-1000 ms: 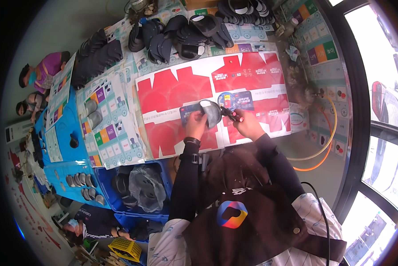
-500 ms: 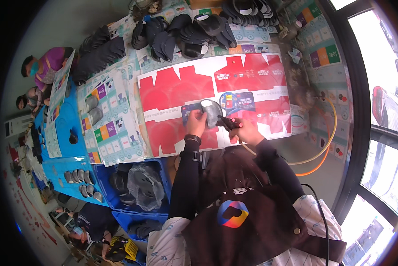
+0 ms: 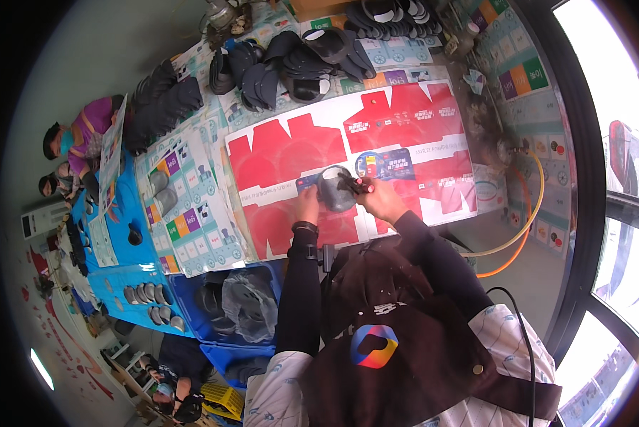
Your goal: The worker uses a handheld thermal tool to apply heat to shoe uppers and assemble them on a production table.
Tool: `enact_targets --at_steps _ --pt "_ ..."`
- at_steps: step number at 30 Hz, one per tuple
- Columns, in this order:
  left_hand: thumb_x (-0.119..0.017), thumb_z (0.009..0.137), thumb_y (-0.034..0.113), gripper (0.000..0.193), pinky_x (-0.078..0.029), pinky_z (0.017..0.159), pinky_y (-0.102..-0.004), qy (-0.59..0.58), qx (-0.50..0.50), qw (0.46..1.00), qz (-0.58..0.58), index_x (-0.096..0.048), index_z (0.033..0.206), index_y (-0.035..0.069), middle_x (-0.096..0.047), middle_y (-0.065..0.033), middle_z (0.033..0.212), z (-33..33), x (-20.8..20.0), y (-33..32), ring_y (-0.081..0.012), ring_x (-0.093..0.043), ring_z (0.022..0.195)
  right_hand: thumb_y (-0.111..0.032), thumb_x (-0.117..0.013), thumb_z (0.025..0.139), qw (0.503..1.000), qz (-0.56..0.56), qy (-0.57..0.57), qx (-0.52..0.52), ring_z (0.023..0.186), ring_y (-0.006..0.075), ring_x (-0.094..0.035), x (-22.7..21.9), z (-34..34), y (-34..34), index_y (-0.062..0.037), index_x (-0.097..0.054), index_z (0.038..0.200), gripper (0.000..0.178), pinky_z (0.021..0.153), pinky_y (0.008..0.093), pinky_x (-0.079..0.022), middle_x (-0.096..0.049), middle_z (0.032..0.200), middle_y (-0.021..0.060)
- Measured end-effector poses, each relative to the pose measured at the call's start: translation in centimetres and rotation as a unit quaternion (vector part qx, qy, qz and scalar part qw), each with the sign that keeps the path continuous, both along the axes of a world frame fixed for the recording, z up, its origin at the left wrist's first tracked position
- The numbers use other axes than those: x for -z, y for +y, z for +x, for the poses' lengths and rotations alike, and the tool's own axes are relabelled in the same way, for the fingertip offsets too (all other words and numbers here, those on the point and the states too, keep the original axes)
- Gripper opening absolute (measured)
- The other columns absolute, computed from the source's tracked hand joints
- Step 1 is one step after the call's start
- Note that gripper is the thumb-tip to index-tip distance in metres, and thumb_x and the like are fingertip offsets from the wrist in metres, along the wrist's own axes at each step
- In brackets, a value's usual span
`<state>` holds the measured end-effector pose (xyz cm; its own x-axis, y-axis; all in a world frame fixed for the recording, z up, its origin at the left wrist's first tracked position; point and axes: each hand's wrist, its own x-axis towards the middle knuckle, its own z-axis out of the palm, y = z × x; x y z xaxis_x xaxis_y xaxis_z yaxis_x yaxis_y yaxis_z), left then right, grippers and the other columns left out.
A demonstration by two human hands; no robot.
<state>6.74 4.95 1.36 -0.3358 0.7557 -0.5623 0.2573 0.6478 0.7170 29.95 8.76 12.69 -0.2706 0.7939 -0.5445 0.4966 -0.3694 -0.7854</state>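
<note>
Over the red-and-white printed sheet [image 3: 291, 146], my left hand [image 3: 307, 205] grips the left edge of a grey, rounded, cup-like piece [image 3: 337, 198] with a pale patch on top. My right hand [image 3: 383, 201] is closed around a small black spray gun [image 3: 360, 186] with red parts. The gun's front end overlaps the piece's upper right side from my view; whether it touches cannot be made out. Several fingers of my left hand are hidden by the piece.
Stacks of dark curved pieces [image 3: 259, 82] line the table's far side. A blue crate [image 3: 269, 274] with plastic-wrapped pieces stands left of me. On the right hang yellow and orange hoses [image 3: 540, 192]. Other people [image 3: 92, 132] are at a blue table [image 3: 124, 235] on the left.
The grey piece has turned so its broad rounded face shows more. My right hand has brought the gun up and left, over the piece. The whole view has shifted slightly.
</note>
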Motion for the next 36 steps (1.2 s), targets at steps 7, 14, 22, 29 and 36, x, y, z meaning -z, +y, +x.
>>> enact_targets --at_steps 7,14,22,29,36 --pt "-0.054 0.101 0.042 0.047 -0.047 0.086 -0.0362 -0.043 -0.072 0.996 -0.024 -0.072 0.105 -0.002 -0.07 -0.0104 0.095 -2.8 2.8 -0.6 -0.022 -0.062 0.092 -0.011 -0.065 0.084 0.998 0.014 0.046 0.033 0.064 0.0166 -0.055 0.5 -0.3 0.7 0.0011 -0.064 0.096 0.018 0.063 0.0357 -0.045 -0.058 0.068 0.0077" --pt "-0.053 0.1 0.045 0.051 -0.05 0.088 -0.0415 0.006 -0.112 0.994 0.008 -0.074 0.104 -0.001 -0.075 -0.0178 0.103 -4.6 3.8 -1.0 -0.0318 -0.069 0.097 -0.021 -0.066 0.079 0.996 -0.036 0.044 -0.063 0.092 0.0461 -0.068 0.7 1.2 1.4 0.0055 -0.068 0.107 0.038 0.08 0.0465 -0.052 -0.069 0.09 0.0294" --pt "-0.06 0.096 0.044 0.047 -0.05 0.084 -0.0377 0.028 -0.125 0.992 0.0 -0.075 0.103 0.0 -0.075 -0.0159 0.097 -6.6 3.6 -2.6 -0.027 -0.069 0.092 -0.019 -0.064 0.08 0.999 0.001 0.016 -0.05 0.087 0.0449 -0.067 -0.2 -0.2 1.5 0.0048 -0.068 0.103 0.033 0.078 0.0463 -0.052 -0.068 0.087 0.0283" --pt "-0.063 0.095 0.039 0.043 -0.05 0.084 -0.0347 -0.017 -0.102 0.994 -0.028 -0.074 0.104 -0.001 -0.075 -0.0132 0.097 -5.2 3.5 -1.4 -0.0224 -0.069 0.093 -0.013 -0.065 0.078 0.982 -0.017 0.043 -0.183 0.072 0.0274 -0.065 0.2 1.7 2.4 0.0017 -0.067 0.102 0.028 0.068 0.0399 -0.049 -0.068 0.078 0.018" --pt "-0.067 0.092 0.03 0.03 -0.042 0.07 -0.0269 -0.092 -0.104 0.99 -0.001 -0.075 0.101 0.003 -0.068 -0.0028 0.088 -4.8 1.7 -2.2 -0.0113 -0.052 0.072 -0.015 -0.065 0.076 0.995 0.023 0.047 -0.086 0.078 0.0347 -0.066 -1.6 0.2 1.7 -0.0004 -0.067 0.1 0.028 0.073 0.0431 -0.049 -0.067 0.08 0.0196"
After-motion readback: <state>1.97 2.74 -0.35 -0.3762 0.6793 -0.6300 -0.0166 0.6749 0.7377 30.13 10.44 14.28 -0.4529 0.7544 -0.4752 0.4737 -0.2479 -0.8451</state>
